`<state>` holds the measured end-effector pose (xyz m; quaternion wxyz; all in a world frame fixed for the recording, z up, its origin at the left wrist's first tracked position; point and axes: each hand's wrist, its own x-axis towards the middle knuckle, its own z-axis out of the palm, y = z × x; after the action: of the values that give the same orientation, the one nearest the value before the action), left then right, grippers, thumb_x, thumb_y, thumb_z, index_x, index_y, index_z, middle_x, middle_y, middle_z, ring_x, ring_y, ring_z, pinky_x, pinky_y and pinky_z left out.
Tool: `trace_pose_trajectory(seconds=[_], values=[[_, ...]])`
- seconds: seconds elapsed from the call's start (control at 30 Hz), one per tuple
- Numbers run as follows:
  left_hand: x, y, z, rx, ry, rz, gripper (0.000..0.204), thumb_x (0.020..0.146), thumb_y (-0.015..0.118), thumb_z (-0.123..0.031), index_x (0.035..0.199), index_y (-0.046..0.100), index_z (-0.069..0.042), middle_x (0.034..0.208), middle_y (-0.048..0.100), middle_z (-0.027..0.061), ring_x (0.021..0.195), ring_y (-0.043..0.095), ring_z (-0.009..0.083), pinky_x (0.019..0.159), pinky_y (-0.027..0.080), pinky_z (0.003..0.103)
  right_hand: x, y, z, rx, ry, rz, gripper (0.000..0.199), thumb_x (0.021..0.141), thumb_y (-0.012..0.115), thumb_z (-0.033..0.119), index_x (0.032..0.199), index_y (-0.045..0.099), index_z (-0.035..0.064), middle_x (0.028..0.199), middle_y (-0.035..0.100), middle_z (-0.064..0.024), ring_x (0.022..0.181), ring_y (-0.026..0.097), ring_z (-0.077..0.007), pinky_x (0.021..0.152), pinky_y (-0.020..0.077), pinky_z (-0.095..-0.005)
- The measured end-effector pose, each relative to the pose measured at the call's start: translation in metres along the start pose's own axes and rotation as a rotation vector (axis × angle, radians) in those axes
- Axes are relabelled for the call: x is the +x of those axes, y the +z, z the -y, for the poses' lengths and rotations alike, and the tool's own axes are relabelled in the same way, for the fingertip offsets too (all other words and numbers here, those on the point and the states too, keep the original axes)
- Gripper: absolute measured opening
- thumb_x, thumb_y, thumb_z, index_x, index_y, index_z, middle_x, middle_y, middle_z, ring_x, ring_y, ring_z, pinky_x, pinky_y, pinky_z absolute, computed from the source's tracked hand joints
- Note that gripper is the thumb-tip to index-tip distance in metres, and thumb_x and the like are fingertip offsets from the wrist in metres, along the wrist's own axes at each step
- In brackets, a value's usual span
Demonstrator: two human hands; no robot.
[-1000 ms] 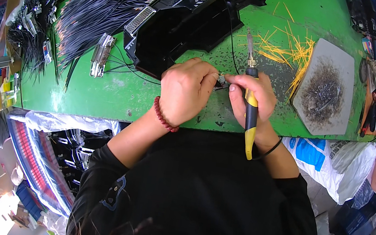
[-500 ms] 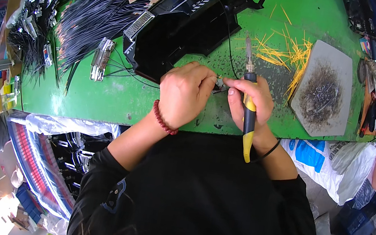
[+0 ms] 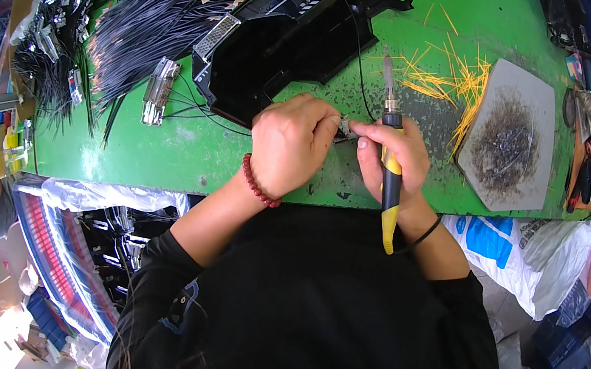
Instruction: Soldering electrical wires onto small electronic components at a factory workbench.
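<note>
Closed at the fingertips, my left hand (image 3: 291, 138) pinches a thin wire whose end is mostly hidden by the fingers. My right hand (image 3: 400, 158) holds a soldering iron (image 3: 392, 176) with a yellow and black handle, its metal tip pointing away from me. The right thumb and forefinger meet a small silvery part (image 3: 346, 127) beside the left fingertips, too small to make out. Just beyond both hands lies a black plastic shell (image 3: 245, 62), with a black wire (image 3: 362, 72) running from it. Black leads from a silver metallic piece (image 3: 159, 92) run toward my left hand.
A bundle of black wires (image 3: 141, 39) and silver-wrapped parts (image 3: 56, 19) cover the left of the green table (image 3: 183, 168). Yellow sticks (image 3: 440, 84) lie by a scorched grey slab (image 3: 512, 140). Tools (image 3: 585, 167) stand at the right edge. Other people are at both sides.
The black shell and table appear shifted very slightly in the picture. Both hands keep nearly the same pose and hold.
</note>
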<state>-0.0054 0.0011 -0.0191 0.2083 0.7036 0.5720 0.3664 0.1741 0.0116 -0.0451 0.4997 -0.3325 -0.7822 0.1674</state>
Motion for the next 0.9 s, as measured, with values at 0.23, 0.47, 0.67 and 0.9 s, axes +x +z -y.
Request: trace_pose_trajectory(seconds=[0.23,0.47,0.67,0.9], values=[[-0.0002,-0.0003,0.0003,-0.001,-0.007,0.017,0.004,0.081,0.068,-0.004,0.081,0.067,0.0,0.076,0.065,0.0127,0.067,0.064,0.0302,0.06,0.051,0.035,0.0001,0.0011,-0.0012,0.019,0.024,-0.012,0.022,0.082,0.066,-0.006,0.101,0.06,0.0026,0.089,0.074,-0.0115,0.068,0.058,-0.0198,0.063,0.0474,-0.0292],[0.0006,-0.0011,-0.0014,-0.011,-0.006,0.017,0.004,0.082,0.067,-0.004,0.081,0.066,0.0,0.076,0.065,0.0134,0.068,0.065,0.0306,0.06,0.051,0.035,-0.0006,0.0016,-0.0007,0.032,0.02,-0.004,0.022,0.081,0.067,-0.006,0.101,0.06,0.0017,0.085,0.073,-0.0121,0.067,0.059,-0.0196,0.062,0.0472,-0.0291],[0.0028,-0.0036,-0.0027,-0.07,-0.057,0.044,0.006,0.083,0.065,-0.004,0.082,0.066,0.002,0.078,0.066,0.0141,0.071,0.065,0.0306,0.062,0.051,0.034,-0.0012,0.0022,-0.0008,0.053,0.032,0.016,0.022,0.081,0.067,-0.005,0.1,0.06,0.0014,0.084,0.073,-0.0127,0.066,0.06,-0.02,0.061,0.0478,-0.0302],[0.0045,-0.0048,-0.0036,-0.112,-0.073,0.046,0.006,0.084,0.065,-0.004,0.083,0.066,0.002,0.079,0.066,0.014,0.072,0.065,0.0302,0.064,0.051,0.034,0.0024,-0.0011,0.001,-0.011,0.086,-0.037,0.021,0.082,0.065,-0.005,0.101,0.06,0.002,0.09,0.074,-0.0105,0.07,0.056,-0.019,0.065,0.0481,-0.0299]])
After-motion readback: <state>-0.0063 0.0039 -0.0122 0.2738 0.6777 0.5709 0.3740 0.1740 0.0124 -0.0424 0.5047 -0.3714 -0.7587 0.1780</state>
